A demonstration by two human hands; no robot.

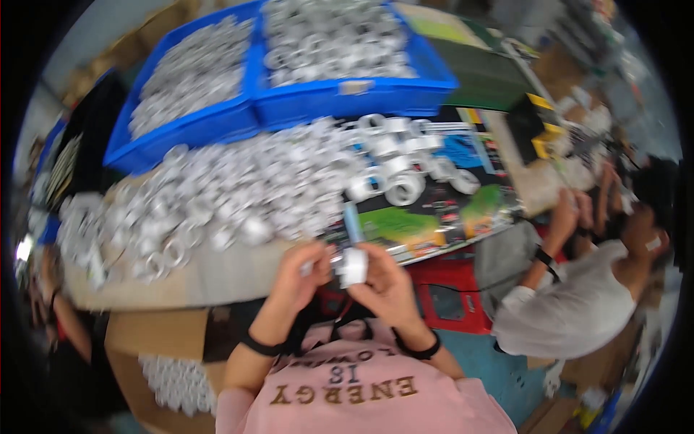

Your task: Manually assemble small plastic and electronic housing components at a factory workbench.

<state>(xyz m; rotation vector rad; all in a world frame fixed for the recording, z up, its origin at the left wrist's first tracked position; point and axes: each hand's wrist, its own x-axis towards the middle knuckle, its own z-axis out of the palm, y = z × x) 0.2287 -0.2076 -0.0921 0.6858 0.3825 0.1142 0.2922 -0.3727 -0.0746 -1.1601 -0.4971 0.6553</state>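
Observation:
Above my lap, just past the table's near edge, my right hand is closed on a white ring, a short plastic-looking cylinder. Close to the ring's left side is my left hand, its fingers curled and pinched together. Whatever is between those fingertips is small and blurred. Beyond the ring a narrow light-blue strip points away from me across the table edge. A broad heap of similar white rings covers the table to the left and ahead of my hands.
Two blue bins full of white parts stand at the back. A cardboard box with white parts sits below left. A red stool is under the table at right. A co-worker works at right; another person's arm shows far left.

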